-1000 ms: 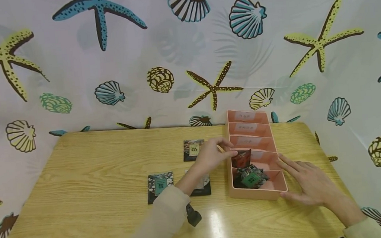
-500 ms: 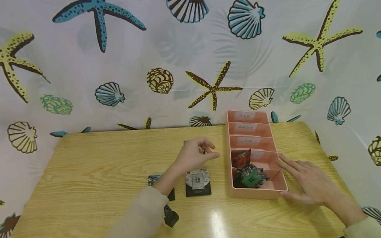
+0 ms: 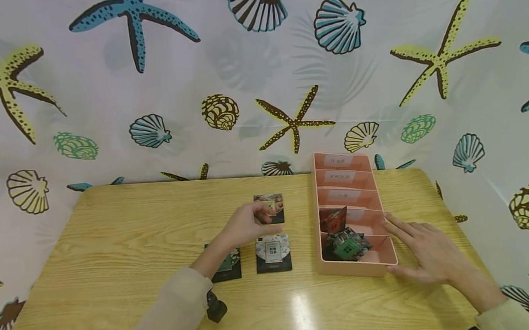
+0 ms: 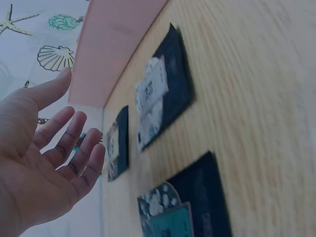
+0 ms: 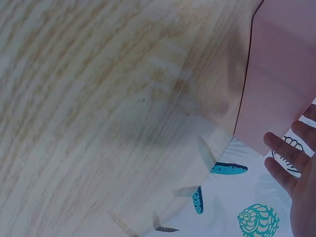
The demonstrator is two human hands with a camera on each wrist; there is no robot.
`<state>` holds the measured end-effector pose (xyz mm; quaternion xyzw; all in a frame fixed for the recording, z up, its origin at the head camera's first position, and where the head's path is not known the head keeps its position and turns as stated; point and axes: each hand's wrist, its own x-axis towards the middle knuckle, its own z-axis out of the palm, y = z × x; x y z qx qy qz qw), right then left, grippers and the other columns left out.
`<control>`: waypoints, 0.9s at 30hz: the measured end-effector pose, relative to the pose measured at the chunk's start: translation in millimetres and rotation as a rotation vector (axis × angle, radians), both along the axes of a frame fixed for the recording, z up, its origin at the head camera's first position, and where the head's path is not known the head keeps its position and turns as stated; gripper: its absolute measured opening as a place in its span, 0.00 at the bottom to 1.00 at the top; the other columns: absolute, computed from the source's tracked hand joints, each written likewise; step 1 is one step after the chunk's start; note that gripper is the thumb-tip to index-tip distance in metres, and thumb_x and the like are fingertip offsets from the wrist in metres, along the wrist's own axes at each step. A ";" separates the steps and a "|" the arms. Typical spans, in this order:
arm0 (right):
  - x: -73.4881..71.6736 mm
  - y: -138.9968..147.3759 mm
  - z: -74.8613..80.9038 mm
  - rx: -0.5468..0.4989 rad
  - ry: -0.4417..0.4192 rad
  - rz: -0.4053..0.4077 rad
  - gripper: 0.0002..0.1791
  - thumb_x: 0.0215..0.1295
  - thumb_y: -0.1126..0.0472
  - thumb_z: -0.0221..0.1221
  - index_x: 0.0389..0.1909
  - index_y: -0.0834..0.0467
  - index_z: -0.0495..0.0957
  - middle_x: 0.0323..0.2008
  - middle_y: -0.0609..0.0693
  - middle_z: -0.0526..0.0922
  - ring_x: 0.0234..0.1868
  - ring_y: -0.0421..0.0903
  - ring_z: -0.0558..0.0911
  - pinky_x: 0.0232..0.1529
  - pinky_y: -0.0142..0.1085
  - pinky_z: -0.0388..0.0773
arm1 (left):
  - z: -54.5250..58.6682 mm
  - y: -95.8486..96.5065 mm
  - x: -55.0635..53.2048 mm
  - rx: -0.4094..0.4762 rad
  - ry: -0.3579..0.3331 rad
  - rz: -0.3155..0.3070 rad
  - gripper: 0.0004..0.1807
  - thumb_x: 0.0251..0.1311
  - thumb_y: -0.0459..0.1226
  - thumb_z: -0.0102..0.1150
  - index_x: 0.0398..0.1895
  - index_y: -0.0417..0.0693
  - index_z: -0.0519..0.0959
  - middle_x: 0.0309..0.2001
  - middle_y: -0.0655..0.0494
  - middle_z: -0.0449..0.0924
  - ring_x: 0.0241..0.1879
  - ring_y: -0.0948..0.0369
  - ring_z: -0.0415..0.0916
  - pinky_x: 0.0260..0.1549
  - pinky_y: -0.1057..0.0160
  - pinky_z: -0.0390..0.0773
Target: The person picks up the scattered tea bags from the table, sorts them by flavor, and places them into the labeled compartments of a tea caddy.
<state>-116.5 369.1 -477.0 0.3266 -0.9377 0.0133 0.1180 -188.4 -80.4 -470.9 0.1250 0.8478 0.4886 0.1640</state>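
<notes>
My left hand (image 3: 246,225) is in the air above the table sachets, its fingers loosely bent and holding nothing. Under and beside it lie three flat dark sachets: one with a white label (image 3: 273,260), one with a green label (image 3: 228,271) partly behind my wrist, and one with a yellowish label (image 3: 275,201) farther back. In the left wrist view, the palm (image 4: 44,173) is bare. My right hand (image 3: 422,251) rests with extended fingers against the right side of a pink divided box (image 3: 356,268). A red sachet (image 3: 333,221) leans in its second compartment from the front; green-labelled sachets (image 3: 348,248) fill part of the front one.
The wooden table (image 3: 125,238) ends at a curtain (image 3: 174,84) printed with shells and starfish, which also hangs along the right side. Paper labels (image 3: 340,176) are stuck inside the box's compartments.
The left hand has let go of the red sachet in the box and moved left, back over the table sachets. My right hand has stayed at the box.
</notes>
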 end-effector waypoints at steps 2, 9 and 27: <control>-0.3 -0.2 0.1 -0.001 0.003 0.003 0.55 0.57 0.27 0.67 0.78 0.56 0.68 0.77 0.54 0.72 0.57 0.56 0.86 0.56 0.55 0.83 | -3.6 -3.9 0.6 -0.004 -0.021 0.007 0.27 0.62 0.43 0.77 0.60 0.41 0.82 0.49 0.45 0.82 0.43 0.58 0.79 0.42 0.59 0.82; -0.2 -0.2 0.1 -0.006 0.002 0.008 0.54 0.57 0.28 0.68 0.78 0.56 0.68 0.77 0.54 0.72 0.57 0.55 0.87 0.56 0.55 0.83 | -15.3 -11.3 4.0 -0.058 -0.053 0.031 0.28 0.59 0.41 0.79 0.60 0.43 0.82 0.54 0.44 0.83 0.48 0.55 0.81 0.48 0.55 0.84; 0.5 -1.2 0.5 0.004 0.004 0.005 0.55 0.57 0.27 0.67 0.78 0.56 0.68 0.77 0.54 0.73 0.56 0.55 0.87 0.55 0.55 0.83 | -28.0 -16.6 12.0 -0.165 -0.032 0.008 0.28 0.53 0.38 0.82 0.57 0.42 0.83 0.52 0.47 0.84 0.46 0.57 0.79 0.49 0.53 0.82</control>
